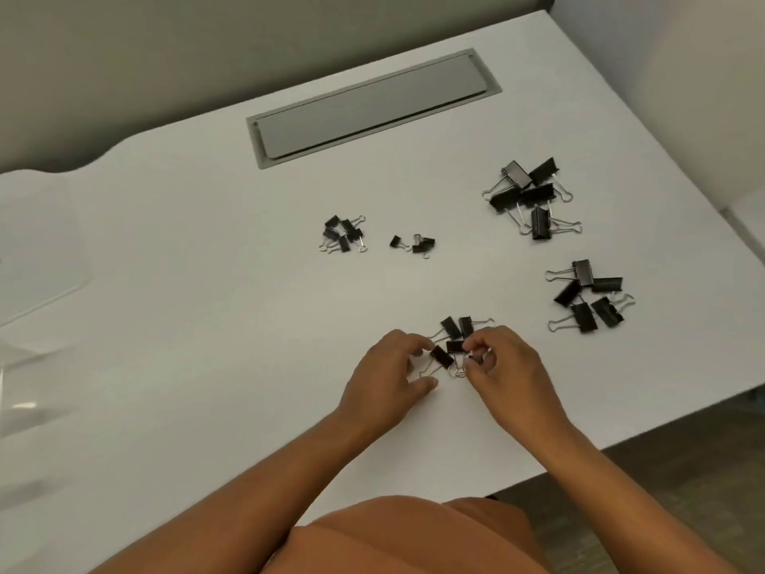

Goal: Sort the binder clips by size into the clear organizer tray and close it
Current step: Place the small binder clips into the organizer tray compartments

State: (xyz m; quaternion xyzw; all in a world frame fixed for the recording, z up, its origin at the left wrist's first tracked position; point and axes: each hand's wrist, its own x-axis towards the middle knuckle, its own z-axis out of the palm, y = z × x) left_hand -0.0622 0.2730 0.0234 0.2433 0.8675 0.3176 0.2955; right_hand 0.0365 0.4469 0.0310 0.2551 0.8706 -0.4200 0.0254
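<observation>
- My left hand (393,368) and right hand (503,362) both pinch clips in the small pile (453,339) on the white desk (207,283).
- Bigger piles (528,196) lie beyond and right of that pile.
- The clear tray (37,258) sits far left of it.
- No writing is readable.

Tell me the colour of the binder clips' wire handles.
Silver, on black clip bodies; head view.

Office: white desk (207,283) with cable-tray lid (372,103).
</observation>
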